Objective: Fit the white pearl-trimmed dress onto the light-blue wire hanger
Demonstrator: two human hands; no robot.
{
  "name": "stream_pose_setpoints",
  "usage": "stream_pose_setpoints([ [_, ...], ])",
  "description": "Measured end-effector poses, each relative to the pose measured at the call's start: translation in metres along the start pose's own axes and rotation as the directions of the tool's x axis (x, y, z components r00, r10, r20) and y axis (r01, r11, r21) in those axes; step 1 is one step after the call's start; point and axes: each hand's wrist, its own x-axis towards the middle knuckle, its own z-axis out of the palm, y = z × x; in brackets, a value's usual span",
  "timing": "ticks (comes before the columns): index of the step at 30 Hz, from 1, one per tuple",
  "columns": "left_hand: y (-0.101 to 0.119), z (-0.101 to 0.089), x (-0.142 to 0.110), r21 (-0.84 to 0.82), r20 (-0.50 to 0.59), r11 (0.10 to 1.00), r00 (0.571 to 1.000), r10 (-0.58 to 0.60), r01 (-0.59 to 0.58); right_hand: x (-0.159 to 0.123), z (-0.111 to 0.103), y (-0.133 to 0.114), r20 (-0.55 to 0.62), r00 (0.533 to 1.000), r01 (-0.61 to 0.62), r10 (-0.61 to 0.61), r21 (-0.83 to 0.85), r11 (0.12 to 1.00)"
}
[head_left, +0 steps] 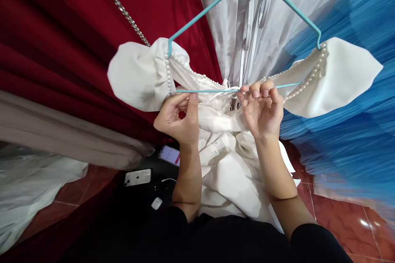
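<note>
A white dress (226, 168) with pearl-trimmed neckline hangs in front of me on a light-blue hanger (212, 6). One puffed sleeve (135, 72) spreads to the left, the other sleeve (333, 78) to the right. My left hand (180, 119) is closed in a pinch at the pearl edge by the left sleeve, its thumb tip against the hanger's bottom bar. Over that same bar, right of centre, curl the fingers of my right hand (262, 109), palm towards me. Thin white cords (226, 88) lie bunched behind the bar between the hands.
Red drapes (173, 4) hang at left, blue tulle (345, 102) at right, and white fabric (219, 12) behind. Low on the left, a lit phone (170, 155), another phone (138, 177) and a white earbud case (156, 203) lie on a dark surface. Red tiles (336, 222) cover the floor.
</note>
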Motion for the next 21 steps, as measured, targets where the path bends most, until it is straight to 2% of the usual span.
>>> stream_pose_setpoints([
  [3,-0.005,0.001,0.002,-0.003,-0.101,0.999,0.994,0.041,-0.042,0.002,-0.003,0.002,-0.001,1.0,0.025,-0.025,-0.012,1.0],
  [5,-0.007,0.001,0.006,-0.031,-0.105,0.995,0.99,0.089,-0.093,0.004,-0.006,0.003,-0.006,0.999,0.044,-0.044,-0.017,0.999],
  [10,-0.016,0.006,0.027,-0.085,0.131,0.976,0.969,0.208,-0.199,0.005,-0.008,0.002,-0.009,0.999,0.038,-0.039,-0.08,0.996],
  [13,-0.019,0.015,0.042,-0.081,0.147,0.972,0.962,0.231,-0.221,0.003,-0.006,0.003,0.001,0.999,0.042,-0.043,-0.205,0.978],
  [18,-0.016,0.027,0.085,0.02,0.167,0.992,0.978,0.122,-0.127,0.004,-0.004,0.003,-0.003,0.998,0.06,-0.063,-0.272,0.96],
  [19,-0.016,0.027,0.096,0.041,0.15,0.988,0.979,0.141,-0.149,0.004,-0.003,0.003,-0.009,0.997,0.066,-0.071,-0.25,0.966],
  [21,-0.021,0.023,0.118,0.039,0.047,0.966,0.966,0.254,-0.256,0.005,-0.002,0.004,-0.029,0.996,0.074,-0.08,-0.164,0.984],
])
